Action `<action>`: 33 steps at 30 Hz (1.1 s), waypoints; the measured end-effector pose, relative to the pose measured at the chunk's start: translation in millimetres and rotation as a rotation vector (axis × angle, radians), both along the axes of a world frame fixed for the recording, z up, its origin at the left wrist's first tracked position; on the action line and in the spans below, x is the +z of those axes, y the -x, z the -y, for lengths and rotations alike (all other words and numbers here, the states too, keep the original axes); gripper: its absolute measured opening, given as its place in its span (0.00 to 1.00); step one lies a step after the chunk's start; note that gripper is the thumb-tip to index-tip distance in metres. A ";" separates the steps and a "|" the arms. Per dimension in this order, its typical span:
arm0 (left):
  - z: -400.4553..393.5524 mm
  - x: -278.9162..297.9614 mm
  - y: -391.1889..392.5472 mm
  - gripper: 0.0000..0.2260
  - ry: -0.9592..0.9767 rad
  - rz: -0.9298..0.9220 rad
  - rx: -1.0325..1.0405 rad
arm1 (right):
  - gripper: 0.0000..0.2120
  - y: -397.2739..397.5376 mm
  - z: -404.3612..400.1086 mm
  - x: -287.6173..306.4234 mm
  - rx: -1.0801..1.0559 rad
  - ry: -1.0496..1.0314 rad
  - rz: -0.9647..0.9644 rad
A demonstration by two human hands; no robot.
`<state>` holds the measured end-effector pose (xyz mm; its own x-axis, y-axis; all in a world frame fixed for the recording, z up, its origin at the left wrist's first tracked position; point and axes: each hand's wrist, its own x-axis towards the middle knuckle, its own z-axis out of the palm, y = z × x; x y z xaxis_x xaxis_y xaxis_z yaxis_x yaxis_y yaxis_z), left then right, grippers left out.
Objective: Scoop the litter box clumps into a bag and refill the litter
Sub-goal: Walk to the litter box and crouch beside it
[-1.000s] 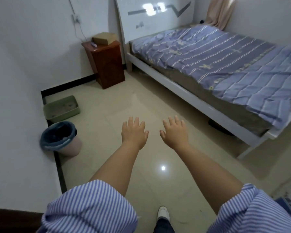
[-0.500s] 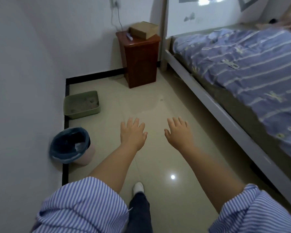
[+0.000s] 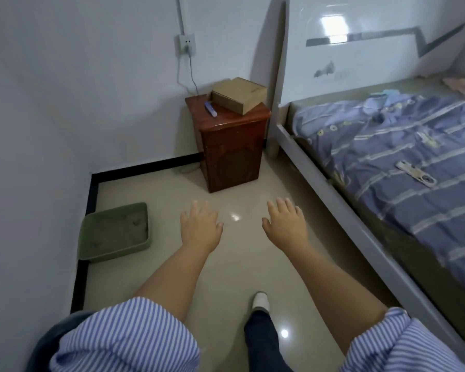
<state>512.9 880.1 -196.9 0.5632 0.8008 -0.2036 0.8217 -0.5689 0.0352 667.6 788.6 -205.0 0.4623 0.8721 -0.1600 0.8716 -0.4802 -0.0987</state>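
A green litter box (image 3: 142,245) holding grey litter sits on the floor against the left wall. My left hand (image 3: 199,226) hangs in the air to the right of the box, palm down, fingers straight, holding nothing. My right hand (image 3: 286,224) is stretched out the same way further right, also empty. The bin with the blue bag (image 3: 47,342) shows only as a dark edge behind my left sleeve at the bottom left.
A brown nightstand (image 3: 231,154) with a cardboard box (image 3: 238,95) on top stands in the far corner. A bed (image 3: 403,157) with a blue striped cover fills the right side. My foot in a white shoe (image 3: 260,302) is on the tiled floor between wall and bed.
The view has moved forward and turned left. The litter box and nightstand are closer, and the bin has slid down behind my left sleeve. Both hands stay outstretched and empty.
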 end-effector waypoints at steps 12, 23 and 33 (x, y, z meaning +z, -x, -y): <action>-280.3 -47.1 -133.3 0.21 0.152 0.006 0.266 | 0.24 -160.6 -321.1 -32.4 0.181 0.110 -0.031; -511.0 -175.8 -217.3 0.21 0.340 -0.004 0.349 | 0.24 -246.0 -567.7 -136.2 0.155 0.239 -0.057; -573.1 -310.3 -284.5 0.25 0.581 0.420 0.662 | 0.30 -287.0 -637.7 -267.5 0.266 0.012 0.126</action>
